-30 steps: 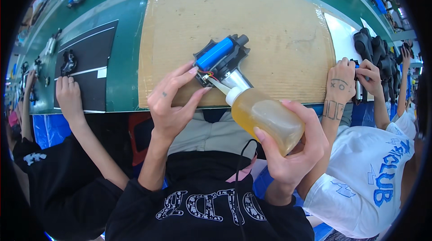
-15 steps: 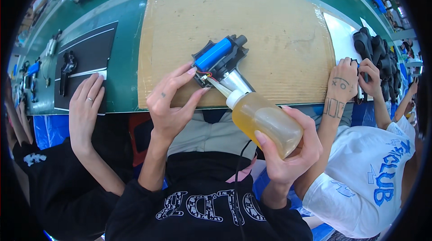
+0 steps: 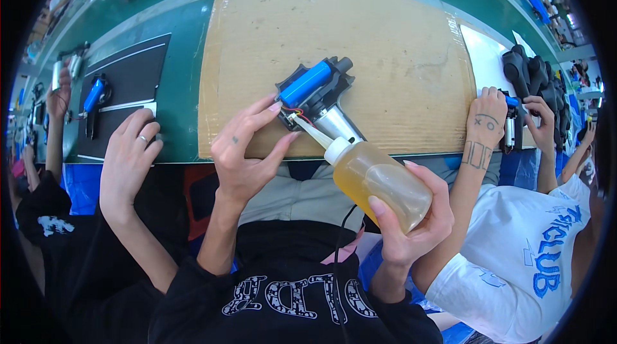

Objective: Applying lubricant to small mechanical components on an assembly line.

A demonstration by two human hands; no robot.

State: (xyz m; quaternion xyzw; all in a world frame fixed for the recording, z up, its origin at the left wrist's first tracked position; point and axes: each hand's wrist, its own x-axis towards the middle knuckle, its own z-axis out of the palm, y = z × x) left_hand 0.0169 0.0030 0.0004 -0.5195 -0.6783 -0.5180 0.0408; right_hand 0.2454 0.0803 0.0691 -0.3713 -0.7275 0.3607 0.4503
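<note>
On the cardboard sheet lies a black plastic housing half, tilted, with a blue cylindrical battery and a silver cylinder set in it. Red and yellow wires show at its near-left end. My left hand grips that end between fingers and thumb. My right hand is wrapped round a translucent squeeze bottle of yellowish liquid. The bottle is tipped, and its narrow nozzle points at the wires, its tip at or very close to them.
Cardboard covers the green bench before me. To the left, a co-worker's hands are by a black mat bearing another housing with a blue battery. On the right, another person handles a similar unit beside stacked black housings.
The bottle and my right hand have shifted slightly; the nozzle stays at the wires. At left, a blue battery now sits in the co-worker's housing, and a hand is raised beside silver cylinders.
</note>
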